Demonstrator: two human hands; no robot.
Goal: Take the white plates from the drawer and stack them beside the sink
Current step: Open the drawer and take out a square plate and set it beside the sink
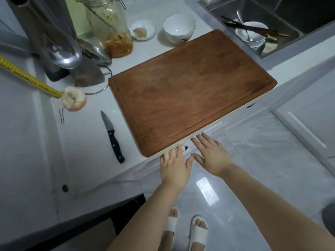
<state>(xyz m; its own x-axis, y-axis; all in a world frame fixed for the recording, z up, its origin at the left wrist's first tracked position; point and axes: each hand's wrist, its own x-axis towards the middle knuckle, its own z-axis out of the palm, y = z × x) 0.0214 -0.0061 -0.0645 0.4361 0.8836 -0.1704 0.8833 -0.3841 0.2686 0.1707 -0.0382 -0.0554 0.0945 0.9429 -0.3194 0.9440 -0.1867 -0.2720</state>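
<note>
Two hands (175, 164), two bowls (179, 29), one knife (112, 134), one cutting board (190, 91).

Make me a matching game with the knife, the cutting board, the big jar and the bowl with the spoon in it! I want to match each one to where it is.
Things:
1. small knife
2. cutting board
3. glass jar
4. bowl with a spoon

Places:
A. in the sink
B. sticking out over the counter's front edge
C. at the back of the counter, left of the two white dishes
D. flat on the counter, left of the board

Pairs: 1-D, 2-B, 3-C, 4-A
</note>
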